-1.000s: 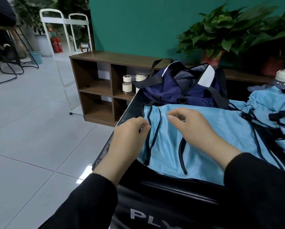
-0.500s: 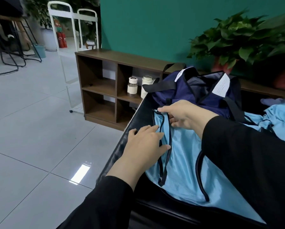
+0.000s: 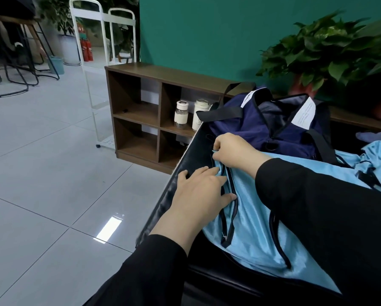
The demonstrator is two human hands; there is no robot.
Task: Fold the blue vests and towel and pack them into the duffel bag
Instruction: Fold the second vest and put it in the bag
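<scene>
One light blue mesh vest with black piping [image 3: 258, 219] lies spread flat on the black padded desk [image 3: 182, 173], filling the frame from the centre toward 5 o'clock. Two hands work at its edge nearest 9 o'clock. The left hand [image 3: 201, 195] rests palm down on that edge, its fingers [image 3: 216, 180] straight and a little apart, pressing the cloth against the desk. The right hand [image 3: 233, 149], at 12 o'clock from the left one, has its fingers curled together, pinching the vest's black-trimmed corner. Both arms wear black sleeves.

One navy blue fabric duffel bag with black straps [image 3: 271, 127] sits on the desk at 1 o'clock from the hands, its top zip open and two white labels showing at the rim; the vest's far edge lies just beside its base. A crumpled heap of more light blue cloth with black trim [image 3: 377, 160] sits at 3 o'clock; how many pieces it holds cannot be told.

At 11 o'clock stands one dark brown wooden cubby shelf [image 3: 140, 107] with four open compartments in view; two white-capped jars [image 3: 181, 114] stand side by side in the upper one nearest the bag. One leafy green potted plant [image 3: 326, 51] sits behind the bag at 1 o'clock
</scene>
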